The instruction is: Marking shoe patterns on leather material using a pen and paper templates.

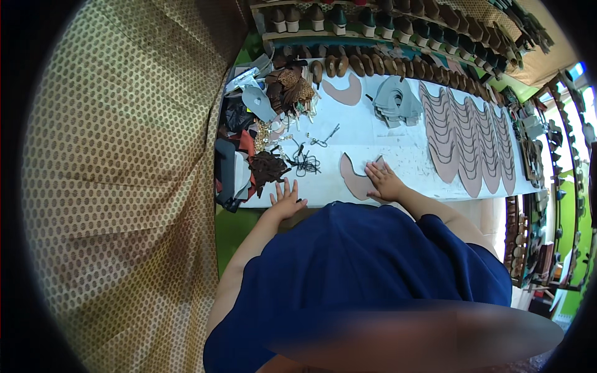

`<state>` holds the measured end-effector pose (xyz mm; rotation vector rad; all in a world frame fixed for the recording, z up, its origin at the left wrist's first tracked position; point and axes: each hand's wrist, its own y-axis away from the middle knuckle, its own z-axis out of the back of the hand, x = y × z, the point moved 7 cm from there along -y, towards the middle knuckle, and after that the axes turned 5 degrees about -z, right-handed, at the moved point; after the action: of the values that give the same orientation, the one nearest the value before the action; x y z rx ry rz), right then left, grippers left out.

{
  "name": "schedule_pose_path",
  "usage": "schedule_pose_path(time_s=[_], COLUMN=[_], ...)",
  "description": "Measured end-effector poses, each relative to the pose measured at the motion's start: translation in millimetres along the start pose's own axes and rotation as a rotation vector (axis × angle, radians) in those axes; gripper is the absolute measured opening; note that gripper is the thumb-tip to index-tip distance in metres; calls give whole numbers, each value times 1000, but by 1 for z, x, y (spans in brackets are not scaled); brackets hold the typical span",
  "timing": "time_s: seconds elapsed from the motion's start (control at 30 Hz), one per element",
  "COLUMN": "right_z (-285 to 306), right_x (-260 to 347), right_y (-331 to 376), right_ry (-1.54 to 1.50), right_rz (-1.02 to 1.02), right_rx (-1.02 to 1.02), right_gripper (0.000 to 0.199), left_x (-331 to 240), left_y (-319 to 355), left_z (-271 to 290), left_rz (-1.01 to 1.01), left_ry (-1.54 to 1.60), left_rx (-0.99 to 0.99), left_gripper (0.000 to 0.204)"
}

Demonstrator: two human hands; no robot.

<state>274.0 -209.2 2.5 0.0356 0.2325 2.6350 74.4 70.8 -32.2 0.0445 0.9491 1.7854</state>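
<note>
- No real packages or signs here. The closest thing is a crumpled clear plastic bag (241, 79) at the far left corner of the white worktable (367, 133), and any print on it is too small to make out.
- On the table's near edge lies a pinkish-tan curved leather piece (354, 179), right in front of the person.
- Right hand (384, 181) lies flat on that piece's right end, fingers spread and released, pressing down rather than gripping.
- Left hand (287, 199) rests on the table's near edge, well left of the piece, fingers splayed open, holding nothing.
- Between the hands, a bit further in on the table, there's a tangle of black cord (305, 163). Just left of that is a dark brown scrap (267, 166).
- Table's left end is a heap of leather scraps (239, 155) in black, red and brown, plus a grey cutout (258, 102).
- Far side of the table: another tan cutout (345, 93), a stack of grey cutouts (397, 102), and to the right, rows of overlapping tan pieces (469, 140).
- Beyond the table, shelves of shoe lasts (373, 22), I think. It's kinda small and warped out there.
- Both forearms come in from below, over a dark blue shirt (367, 280). A dotted curtain (124, 186) fills everything left of the table.
</note>
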Motion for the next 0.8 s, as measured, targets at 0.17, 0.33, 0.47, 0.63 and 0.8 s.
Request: schedule_pose_path(time_s=[0.17,0.33,0.47,0.63,0.8], right_z=[-9,-6,-16,-20,-11], right_x=[17,24,32,36,32], right_y=[0,-13,-22,-33,-51], right_ry=[-57,-54,-96,-135,-134], right_rz=[91,78,95,91,14], right_rx=[93,82,115,23,29], right_gripper=[84,85,85,84,84], left_x=[1,5,5,7,7], left_y=[-1,-1,-3,-3,-4], left_z=[0,0,-1,-3,-3], left_rz=[-24,-25,-34,-33,-30], left_ry=[28,71,68,62,58], left_rx=[12,17,7,13,2], left_gripper=[91,86,86,88,88])
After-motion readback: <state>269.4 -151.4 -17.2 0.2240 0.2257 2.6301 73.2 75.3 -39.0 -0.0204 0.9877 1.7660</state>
